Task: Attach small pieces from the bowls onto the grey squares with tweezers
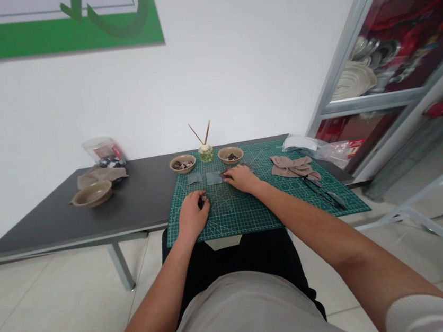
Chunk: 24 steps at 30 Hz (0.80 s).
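Observation:
My left hand [193, 215] rests on the green cutting mat [227, 213] near its front left, with the fingers curled around small dark pieces [201, 202]. Farther forward, my right hand [242, 178] lies palm down, its fingertips bent together at the right edge of a thin grey square [214, 178]. A dark bit shows under those fingertips, too small to name. To the left lies a second grey square [194, 177]. Behind the squares stand two tan bowls, the left bowl [172, 166] and the right bowl [241, 158], both holding small dark and pinkish pieces.
Between the bowls stands a small glass jar [206, 153] with two thin sticks. On the mat's right are a brown cloth [291, 166], dark slim tools [324, 194] and a clear plastic bag [302, 143]. Another tan bowl [93, 194] sits left on the grey table [141, 196].

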Available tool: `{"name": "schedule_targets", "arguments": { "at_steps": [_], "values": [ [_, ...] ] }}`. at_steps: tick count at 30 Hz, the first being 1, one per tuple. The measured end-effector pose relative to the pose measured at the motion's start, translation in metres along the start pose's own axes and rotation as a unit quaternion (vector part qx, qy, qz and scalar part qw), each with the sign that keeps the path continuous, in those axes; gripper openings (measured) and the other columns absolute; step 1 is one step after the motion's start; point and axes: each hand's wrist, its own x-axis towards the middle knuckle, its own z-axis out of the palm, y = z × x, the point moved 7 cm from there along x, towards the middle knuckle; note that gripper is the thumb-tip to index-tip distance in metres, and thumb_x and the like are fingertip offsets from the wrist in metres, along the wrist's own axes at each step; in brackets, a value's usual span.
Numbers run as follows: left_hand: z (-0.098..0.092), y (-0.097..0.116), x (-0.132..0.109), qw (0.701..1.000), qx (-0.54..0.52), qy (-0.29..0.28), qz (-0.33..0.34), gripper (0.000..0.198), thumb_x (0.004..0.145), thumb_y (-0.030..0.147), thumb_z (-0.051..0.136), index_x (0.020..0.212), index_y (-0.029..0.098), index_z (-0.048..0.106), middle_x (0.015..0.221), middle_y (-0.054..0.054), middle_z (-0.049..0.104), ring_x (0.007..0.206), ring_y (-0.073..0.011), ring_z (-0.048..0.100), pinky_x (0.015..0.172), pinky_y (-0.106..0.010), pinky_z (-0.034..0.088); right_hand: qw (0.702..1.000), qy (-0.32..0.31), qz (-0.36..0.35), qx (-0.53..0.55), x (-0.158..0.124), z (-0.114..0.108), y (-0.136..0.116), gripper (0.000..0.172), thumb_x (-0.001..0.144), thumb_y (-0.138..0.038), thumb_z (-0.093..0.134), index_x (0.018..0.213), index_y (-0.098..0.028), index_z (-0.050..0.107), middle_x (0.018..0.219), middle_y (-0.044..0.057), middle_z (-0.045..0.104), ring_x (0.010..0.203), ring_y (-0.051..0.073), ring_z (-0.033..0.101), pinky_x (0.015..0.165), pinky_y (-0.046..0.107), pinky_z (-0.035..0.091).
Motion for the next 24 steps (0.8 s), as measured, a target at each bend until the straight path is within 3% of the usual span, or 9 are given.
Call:
{"name": "schedule_targets", "arguments": {
  "at_steps": [4, 8, 12, 15, 19, 24],
  "values": [
    [0.0, 0.0, 0.0, 1.0, -0.006, 0.002, 0.0, 0.021, 0.085, 0.025, 0.051, 0.102, 0.02, 0.061, 0.094, -0.007, 0.064, 0.091, -0.0234, 0.059, 0.084, -0.038, 0.046, 0.999, -0.001, 0.007, -0.044, -0.001, -0.004, -0.003, 0.031, 0.094, -0.034, 0.046, 0.098, -0.015, 0.07, 0.101, 0.014, 0.071, 0.094, 0.024, 0.063, 0.08, 0.031, 0.044],
    [0.0, -0.005, 0.0, 0.999, -0.033, -0.004, -0.026, 0.022, 0.084, 0.027, 0.052, 0.102, 0.02, 0.063, 0.093, -0.006, 0.066, 0.088, -0.0221, 0.06, 0.082, -0.036, 0.046, 0.994, 0.074, 0.065, -0.052, -0.008, -0.023, 0.0, 0.034, 0.096, -0.029, 0.038, 0.098, -0.015, 0.068, 0.098, 0.014, 0.071, 0.089, 0.023, 0.065, 0.073, 0.029, 0.044],
    [-0.001, -0.014, 0.0, 0.992, -0.103, -0.015, -0.072, 0.024, 0.081, 0.028, 0.056, 0.102, 0.021, 0.065, 0.086, -0.002, 0.067, 0.081, -0.0181, 0.062, 0.08, -0.032, 0.046, 0.974, 0.172, 0.148, 0.009, -0.025, -0.054, 0.009, 0.031, 0.095, -0.034, 0.04, 0.103, -0.019, 0.066, 0.095, 0.009, 0.072, 0.083, 0.021, 0.066, 0.068, 0.027, 0.042],
    [-0.002, -0.02, 0.003, 0.984, -0.149, -0.02, -0.092, 0.025, 0.077, 0.029, 0.06, 0.1, 0.02, 0.066, 0.082, -0.001, 0.067, 0.077, -0.0164, 0.061, 0.076, -0.03, 0.047, 0.966, 0.188, 0.156, 0.079, -0.04, -0.065, 0.009, 0.026, 0.092, -0.036, 0.046, 0.099, -0.022, 0.067, 0.09, 0.005, 0.073, 0.08, 0.019, 0.066, 0.068, 0.026, 0.041],
    [0.002, -0.023, 0.007, 0.975, -0.196, -0.046, -0.097, 0.022, 0.073, 0.03, 0.063, 0.091, 0.019, 0.068, 0.072, 0.0, 0.063, 0.067, -0.0148, 0.057, 0.067, -0.028, 0.045, 0.972, 0.153, 0.136, 0.118, -0.056, -0.054, 0.002, 0.021, 0.089, -0.034, 0.051, 0.094, -0.022, 0.068, 0.085, 0.005, 0.073, 0.077, 0.019, 0.066, 0.067, 0.026, 0.041],
    [0.009, -0.013, 0.015, 0.973, -0.206, -0.055, -0.091, 0.021, 0.072, 0.028, 0.064, 0.09, 0.02, 0.071, 0.074, -0.001, 0.065, 0.067, -0.0149, 0.057, 0.067, -0.029, 0.046, 0.969, 0.138, 0.133, 0.156, -0.064, -0.035, 0.002, 0.021, 0.082, -0.035, 0.06, 0.098, -0.023, 0.067, 0.081, 0.003, 0.072, 0.07, 0.02, 0.066, 0.062, 0.026, 0.04]
  ]
}}
